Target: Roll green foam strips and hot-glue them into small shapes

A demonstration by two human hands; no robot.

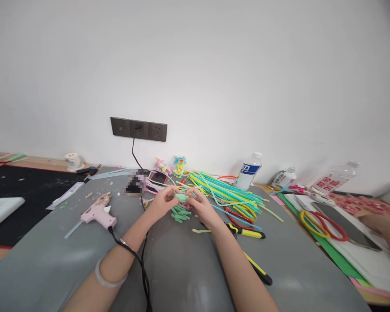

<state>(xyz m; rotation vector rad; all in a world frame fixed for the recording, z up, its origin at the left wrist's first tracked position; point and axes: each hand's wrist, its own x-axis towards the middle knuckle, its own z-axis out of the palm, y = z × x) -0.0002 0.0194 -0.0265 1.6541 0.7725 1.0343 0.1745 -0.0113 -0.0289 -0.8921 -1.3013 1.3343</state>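
Note:
Between my two hands is a small piece of mint-green pipe cleaner (181, 197), pinched from both sides. My left hand (164, 201) grips its left end with thumb and fingers. The right end sits in the fingers of my right hand (199, 206). Just below, a small pile of short green pipe cleaner pieces (181, 214) lies on the grey table mat (182, 268). Behind and to the right of my right hand spreads a bundle of long yellow, green and blue pipe cleaners (227, 190).
A pink glue gun (99, 212) lies left, its black cord (130, 249) passing under my left arm. Yellow-handled pliers (250, 233) lie right, near scissors (325, 225) on papers. Bottles (248, 171) stand by the wall. Another person's hand (385, 229) reaches in at far right.

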